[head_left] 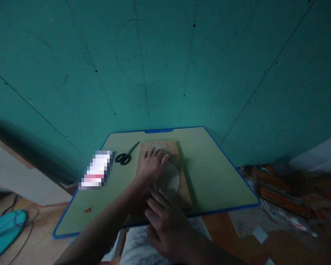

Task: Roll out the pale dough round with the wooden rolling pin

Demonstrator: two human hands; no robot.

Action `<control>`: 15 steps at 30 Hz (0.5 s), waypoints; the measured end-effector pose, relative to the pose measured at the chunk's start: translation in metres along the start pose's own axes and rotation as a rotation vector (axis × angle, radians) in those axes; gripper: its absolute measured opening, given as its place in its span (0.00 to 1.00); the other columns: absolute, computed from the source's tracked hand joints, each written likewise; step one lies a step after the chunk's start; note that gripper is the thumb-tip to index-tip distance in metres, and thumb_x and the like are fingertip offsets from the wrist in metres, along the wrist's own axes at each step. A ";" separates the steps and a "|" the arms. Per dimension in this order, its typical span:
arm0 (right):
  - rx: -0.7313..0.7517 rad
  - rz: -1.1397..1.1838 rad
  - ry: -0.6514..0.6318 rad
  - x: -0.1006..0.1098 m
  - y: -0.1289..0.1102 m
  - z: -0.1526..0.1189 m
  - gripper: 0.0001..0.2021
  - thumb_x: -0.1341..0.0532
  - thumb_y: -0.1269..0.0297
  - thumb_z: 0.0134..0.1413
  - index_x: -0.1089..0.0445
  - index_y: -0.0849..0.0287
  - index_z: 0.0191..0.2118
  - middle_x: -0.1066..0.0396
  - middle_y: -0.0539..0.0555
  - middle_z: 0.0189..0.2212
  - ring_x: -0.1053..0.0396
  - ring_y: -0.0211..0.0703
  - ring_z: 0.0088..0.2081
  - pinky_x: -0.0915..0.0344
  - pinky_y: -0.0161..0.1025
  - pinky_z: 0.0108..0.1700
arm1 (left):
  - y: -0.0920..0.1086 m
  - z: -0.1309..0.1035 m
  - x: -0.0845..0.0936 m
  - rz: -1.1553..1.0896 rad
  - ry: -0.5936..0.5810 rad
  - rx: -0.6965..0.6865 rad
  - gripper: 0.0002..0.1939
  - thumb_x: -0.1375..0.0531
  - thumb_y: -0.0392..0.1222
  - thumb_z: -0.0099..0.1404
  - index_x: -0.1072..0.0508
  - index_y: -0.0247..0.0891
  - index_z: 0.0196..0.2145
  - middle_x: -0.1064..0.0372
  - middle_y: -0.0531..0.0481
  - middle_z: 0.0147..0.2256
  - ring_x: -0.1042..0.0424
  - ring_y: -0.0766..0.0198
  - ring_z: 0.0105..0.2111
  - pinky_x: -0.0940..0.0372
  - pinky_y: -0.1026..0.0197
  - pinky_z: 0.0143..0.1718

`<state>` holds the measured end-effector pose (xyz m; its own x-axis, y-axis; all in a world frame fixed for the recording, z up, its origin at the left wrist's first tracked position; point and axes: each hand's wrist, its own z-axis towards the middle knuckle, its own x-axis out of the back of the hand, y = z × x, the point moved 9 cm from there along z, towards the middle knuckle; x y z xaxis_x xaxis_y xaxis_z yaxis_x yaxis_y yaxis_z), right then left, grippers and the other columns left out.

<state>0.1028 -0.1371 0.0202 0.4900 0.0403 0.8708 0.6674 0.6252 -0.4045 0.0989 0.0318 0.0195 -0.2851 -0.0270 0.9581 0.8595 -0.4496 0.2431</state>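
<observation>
A wooden board (185, 184) lies on a pale green table (212, 165) with a blue edge. On the board is a flat, light, roundish sheet (169, 180) with an uneven right edge. My left hand (154, 163) rests over the sheet's upper left part, its fingers spread. Nearer to me, my right hand (165, 221) is at the sheet's lower edge with its fingers stretched out. Neither hand shows anything in its grasp. The hands hide the sheet's left side and part of the board's near edge.
Black-handled scissors (125, 156) lie left of the board. A blurred white and pink item (95, 173) is at the table's left edge, with a small orange piece (88, 209) nearer. A green wall (165, 73) rises behind. Clutter (287, 198) covers the floor at right.
</observation>
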 end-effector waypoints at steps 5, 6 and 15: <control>-0.109 0.047 0.066 -0.002 0.014 -0.013 0.21 0.42 0.60 0.63 0.35 0.61 0.59 0.42 0.57 0.66 0.53 0.49 0.69 0.54 0.49 0.71 | 0.004 0.009 0.000 -0.081 -0.023 0.124 0.20 0.56 0.46 0.75 0.27 0.39 0.49 0.30 0.45 0.57 0.43 0.51 0.65 0.49 0.43 0.65; -0.127 0.043 0.094 -0.002 0.015 -0.015 0.21 0.42 0.63 0.62 0.35 0.61 0.59 0.42 0.57 0.66 0.52 0.49 0.69 0.52 0.50 0.70 | 0.005 0.010 -0.001 -0.090 -0.033 0.145 0.20 0.55 0.46 0.74 0.27 0.39 0.50 0.30 0.44 0.57 0.43 0.51 0.65 0.50 0.43 0.65; -0.193 -0.025 0.251 0.000 0.020 -0.031 0.35 0.48 0.83 0.48 0.41 0.61 0.65 0.49 0.59 0.69 0.49 0.51 0.68 0.37 0.54 0.63 | 0.011 0.001 -0.005 -0.069 -0.087 -0.079 0.21 0.55 0.48 0.74 0.28 0.42 0.54 0.37 0.46 0.63 0.50 0.51 0.68 0.55 0.40 0.67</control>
<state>0.1335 -0.1486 0.0038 0.5792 -0.1816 0.7947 0.7632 0.4632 -0.4505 0.1103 0.0272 0.0178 -0.3022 0.0822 0.9497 0.8021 -0.5164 0.2999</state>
